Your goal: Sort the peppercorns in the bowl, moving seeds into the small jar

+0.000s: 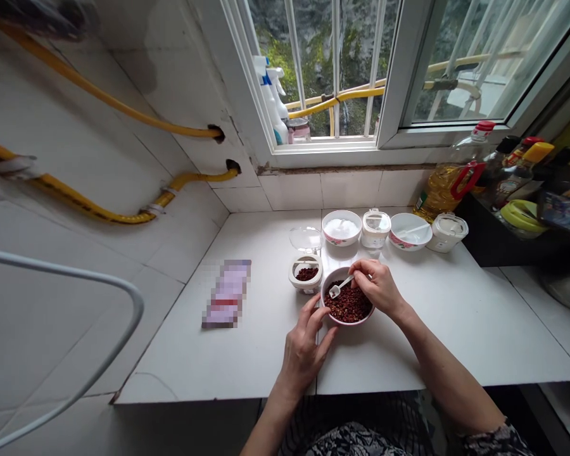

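Note:
A white bowl (346,322) full of dark red peppercorn-like grains stands near the middle of the counter. My right hand (376,288) pinches the handle of a small white spoon (335,291), whose head is over the grains. Against the bowl's left side rests my left hand (308,342), fingers apart, touching the rim. Just left of the bowl is an open white jar (305,280) holding some of the same grains, its clear lid (305,238) raised behind it.
Behind stand a bowl of white powder (342,239), a lidded jar (375,229), a bowl with a white spoon (411,240) and another jar (448,232). A purple packet (227,294) lies left. An oil bottle (449,177) and a black bottle rack (487,234) are at right.

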Demonstrator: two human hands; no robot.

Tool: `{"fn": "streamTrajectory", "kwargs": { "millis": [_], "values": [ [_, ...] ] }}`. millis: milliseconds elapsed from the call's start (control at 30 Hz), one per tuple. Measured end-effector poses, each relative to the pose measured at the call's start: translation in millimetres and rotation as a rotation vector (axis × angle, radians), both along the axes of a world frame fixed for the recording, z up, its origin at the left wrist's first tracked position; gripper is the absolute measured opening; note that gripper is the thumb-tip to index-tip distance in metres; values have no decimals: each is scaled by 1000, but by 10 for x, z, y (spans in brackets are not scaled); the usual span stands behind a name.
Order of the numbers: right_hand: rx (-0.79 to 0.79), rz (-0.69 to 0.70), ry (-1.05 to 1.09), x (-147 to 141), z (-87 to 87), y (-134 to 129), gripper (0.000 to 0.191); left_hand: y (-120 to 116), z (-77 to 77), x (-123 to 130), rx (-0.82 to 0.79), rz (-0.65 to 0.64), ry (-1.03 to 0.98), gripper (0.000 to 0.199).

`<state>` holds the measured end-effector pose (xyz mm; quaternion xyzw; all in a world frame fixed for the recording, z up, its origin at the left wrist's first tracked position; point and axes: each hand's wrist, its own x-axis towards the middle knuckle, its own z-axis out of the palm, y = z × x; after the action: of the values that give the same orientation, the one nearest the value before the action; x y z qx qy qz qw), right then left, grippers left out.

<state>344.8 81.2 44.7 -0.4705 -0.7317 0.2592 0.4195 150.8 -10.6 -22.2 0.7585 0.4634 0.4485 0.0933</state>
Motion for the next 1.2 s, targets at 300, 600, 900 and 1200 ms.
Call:
{"fn": "streamTrajectory", "kwargs": {
  "millis": [300, 600, 900, 1200],
  "values": [
    [25, -14, -22, -1, -38, 13, 20, -13, 8, -7, -4, -5, 12, 29],
    [-50, -7, 99, 14, 39, 2, 16, -15, 4, -5, -5, -4, 3, 29],
    [-117, -38, 392, -139, 90, -30, 14, -20, -3, -9, -24, -6, -6, 29],
    [398, 140, -77, -345, 83, -75, 23, -18, -9, -9, -4, 4, 30, 31]
  ]
}}
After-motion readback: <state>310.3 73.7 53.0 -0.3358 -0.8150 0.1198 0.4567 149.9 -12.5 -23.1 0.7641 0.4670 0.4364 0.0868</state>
